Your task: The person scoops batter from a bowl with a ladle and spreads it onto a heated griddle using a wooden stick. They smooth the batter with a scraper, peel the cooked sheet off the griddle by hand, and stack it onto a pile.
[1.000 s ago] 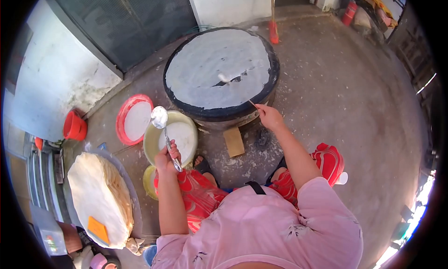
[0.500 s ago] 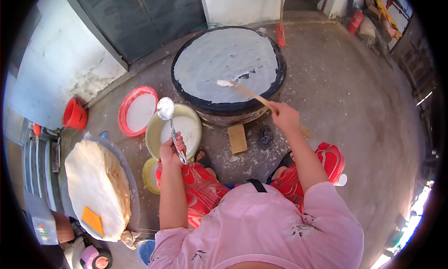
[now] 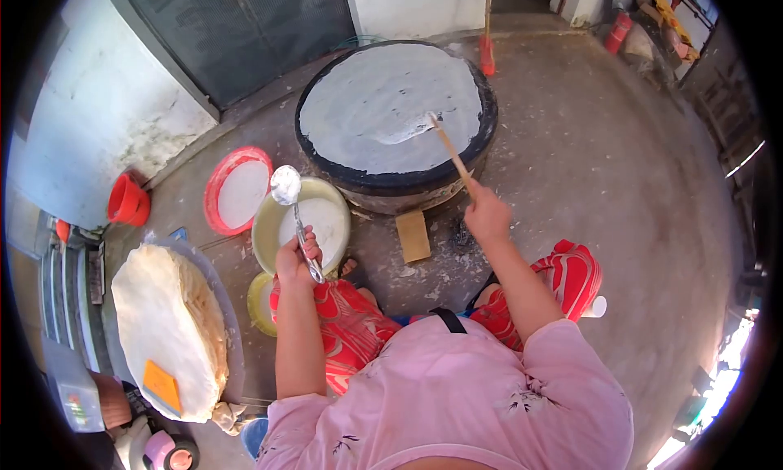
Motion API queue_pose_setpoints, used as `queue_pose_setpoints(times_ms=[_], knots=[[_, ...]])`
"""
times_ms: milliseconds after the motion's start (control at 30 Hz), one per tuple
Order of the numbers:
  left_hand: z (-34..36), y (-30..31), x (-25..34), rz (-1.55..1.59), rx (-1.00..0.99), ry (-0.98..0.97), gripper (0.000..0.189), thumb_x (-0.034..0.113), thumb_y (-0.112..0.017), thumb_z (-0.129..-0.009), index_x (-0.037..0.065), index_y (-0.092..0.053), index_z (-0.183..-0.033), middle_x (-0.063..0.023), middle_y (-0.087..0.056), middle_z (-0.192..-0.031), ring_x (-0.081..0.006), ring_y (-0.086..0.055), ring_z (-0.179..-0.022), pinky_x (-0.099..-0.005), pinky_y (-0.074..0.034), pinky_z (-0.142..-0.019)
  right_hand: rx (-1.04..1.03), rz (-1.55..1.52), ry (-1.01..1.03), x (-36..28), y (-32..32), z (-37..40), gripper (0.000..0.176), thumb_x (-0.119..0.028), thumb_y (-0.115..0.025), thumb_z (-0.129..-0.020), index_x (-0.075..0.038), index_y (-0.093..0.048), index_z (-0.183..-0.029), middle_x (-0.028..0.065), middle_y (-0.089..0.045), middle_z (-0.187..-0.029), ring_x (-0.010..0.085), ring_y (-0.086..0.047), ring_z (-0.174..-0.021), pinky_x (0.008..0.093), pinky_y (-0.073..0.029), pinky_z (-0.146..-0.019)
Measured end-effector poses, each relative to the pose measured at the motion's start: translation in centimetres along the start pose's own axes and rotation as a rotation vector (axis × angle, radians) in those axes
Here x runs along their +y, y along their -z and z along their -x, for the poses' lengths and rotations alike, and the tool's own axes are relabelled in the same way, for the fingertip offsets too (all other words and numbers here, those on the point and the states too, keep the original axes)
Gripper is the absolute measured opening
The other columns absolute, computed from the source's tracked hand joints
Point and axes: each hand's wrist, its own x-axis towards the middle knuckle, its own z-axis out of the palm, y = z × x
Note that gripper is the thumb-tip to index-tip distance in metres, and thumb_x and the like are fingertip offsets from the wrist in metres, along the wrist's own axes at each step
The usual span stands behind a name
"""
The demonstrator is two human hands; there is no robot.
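My right hand (image 3: 488, 216) is closed round a wooden spreader (image 3: 453, 154), whose tip touches the white batter (image 3: 367, 103) on a large round black-rimmed griddle (image 3: 489, 119). Batter covers nearly the whole surface, with a few small dark specks near the middle. My left hand (image 3: 298, 256) grips the metal handle of a ladle (image 3: 302, 233); its bowl, coated in white batter, is held over the edge of a pale yellow-green basin (image 3: 342, 246) that contains white batter.
A red basin (image 3: 214, 194) of white batter and a red bucket (image 3: 129, 201) stand left. Stacked thin flatbreads (image 3: 163, 315) bear an orange block (image 3: 161, 385). A tan block (image 3: 413, 236) lies before the griddle. A red broom (image 3: 487, 56) stands behind it.
My right hand has drawn slightly down, and the spreader's tip has swung right and up across the batter. The dark gap in the batter is now covered. My left hand has barely moved.
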Motion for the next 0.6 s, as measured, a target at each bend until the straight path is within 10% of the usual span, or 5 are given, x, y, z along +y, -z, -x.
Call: queue_pose_setpoints(times_ms=[133, 333, 600], knots=[[0.0, -0.4, -0.1, -0.01, 0.02, -0.011, 0.024, 0.012, -0.033, -0.089, -0.006, -0.044, -0.101, -0.0079, -0.047, -0.074, -0.0105, -0.041, -0.052, -0.0216, -0.035, -0.041, -0.093, -0.062, 0.205, -1.2, -0.5, 1.9, 0.047, -0.005, -0.056, -0.067, -0.015, -0.052, -0.113, 0.0089, -0.055, -0.082, 0.0274, -0.057, -0.072, 0.0399, -0.046, -0.061], [0.0, -0.3, -0.1, -0.018, 0.005, 0.018, 0.024, 0.012, -0.033, -0.089, -0.005, -0.045, -0.101, -0.0076, -0.047, -0.075, -0.0102, -0.041, -0.052, -0.0213, -0.036, -0.042, -0.014, 0.111, -0.07, 3.3, 0.5, -1.0, 0.045, -0.007, -0.052, -0.071, -0.015, -0.051, -0.115, 0.0095, -0.057, -0.085, 0.0277, -0.058, -0.077, 0.0398, -0.047, -0.068], [0.0, -0.4, -0.4, -0.06, 0.012, -0.014, 0.026, 0.014, -0.032, -0.09, -0.005, -0.045, -0.102, -0.0074, -0.047, -0.076, -0.01, -0.041, -0.052, -0.0212, -0.036, -0.042, -0.145, -0.417, -0.331, 8.9, -2.7, -4.4, 0.032, -0.021, -0.044, -0.084, -0.015, -0.053, -0.114, 0.0157, -0.059, -0.102, 0.0331, -0.056, -0.092, 0.0391, -0.045, -0.077]])
